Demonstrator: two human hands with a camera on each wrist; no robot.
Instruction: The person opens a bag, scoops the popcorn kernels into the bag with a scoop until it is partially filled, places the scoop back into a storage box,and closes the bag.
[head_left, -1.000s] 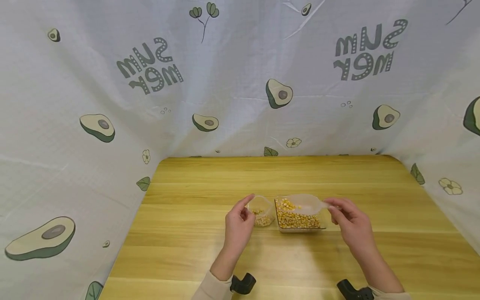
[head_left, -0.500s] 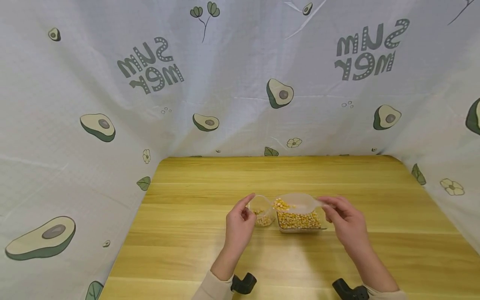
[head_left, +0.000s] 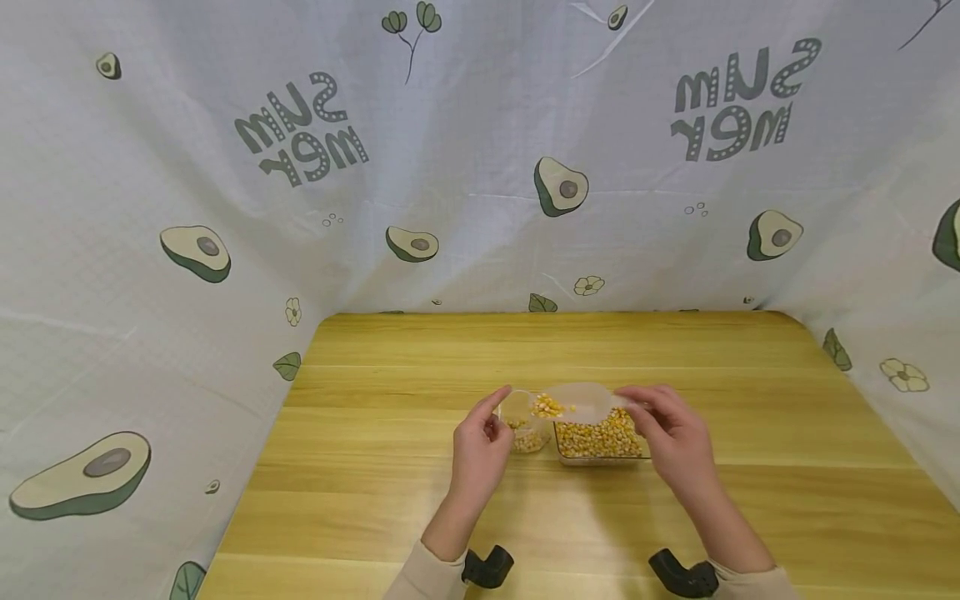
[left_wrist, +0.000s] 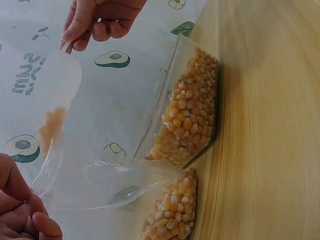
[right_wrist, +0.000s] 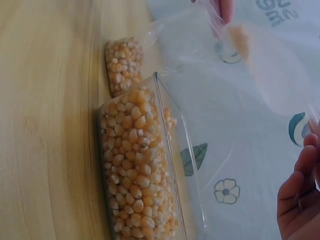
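Note:
In the head view, my left hand pinches the open mouth of a clear plastic bag, which stands on the table with corn kernels at its bottom. My right hand grips the handle of a translucent white scoop. A small heap of kernels lies at the scoop's front end, over the bag's mouth. Right beside the bag sits a clear rectangular container, well filled with corn kernels; the scoop hides part of its far side.
The wood-grain table surrounds the bag and container. A pale curtain printed with avocados hangs behind the table and along its sides. A black wrist mount sits on each forearm.
My right hand has carried the loaded scoop leftward from above the container to the bag's mouth. The left hand and the bag have stayed nearly still.

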